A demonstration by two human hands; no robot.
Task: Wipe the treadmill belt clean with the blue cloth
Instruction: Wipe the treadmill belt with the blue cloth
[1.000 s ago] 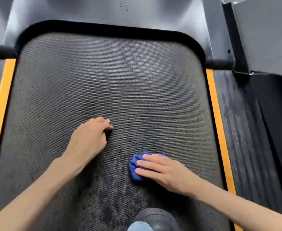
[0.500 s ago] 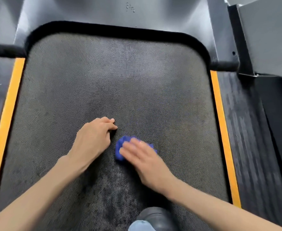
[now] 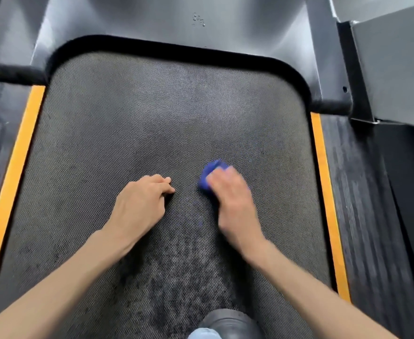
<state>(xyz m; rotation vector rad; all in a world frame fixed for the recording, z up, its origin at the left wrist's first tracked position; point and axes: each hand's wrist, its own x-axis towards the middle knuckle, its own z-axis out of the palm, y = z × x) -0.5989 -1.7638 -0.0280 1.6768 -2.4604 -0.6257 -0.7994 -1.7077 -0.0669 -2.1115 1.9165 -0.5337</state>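
1. Pressing down with fingers laid fairly flat, the right hand covers most of the blue cloth; the hand is blurred, so finer detail of the fingers is lost.
2. That cloth is a soft, crumpled wad, with only its rounded far edge showing past the fingertips. It lies on the treadmill belt just right of centre, toward 2 o'clock from the left hand.
3. On the belt's middle, the left hand rests with fingers curled under and thumb tucked against them, holding nothing; the two hands are near but apart.
4. Fine pebbled weave covers the dark grey belt, and its far end at 12 o'clock is rounded at both corners.
5. At 6 o'clock a blotchy darker patch mottles the weave.
6. Smooth yellow strips border the belt at 9 and 3 o'clock, with ribbed black side rails outside them.
7. Glossy grey motor cover fills 12 o'clock.
8. One rounded, shiny black shoe stands on the belt at 6 o'clock.
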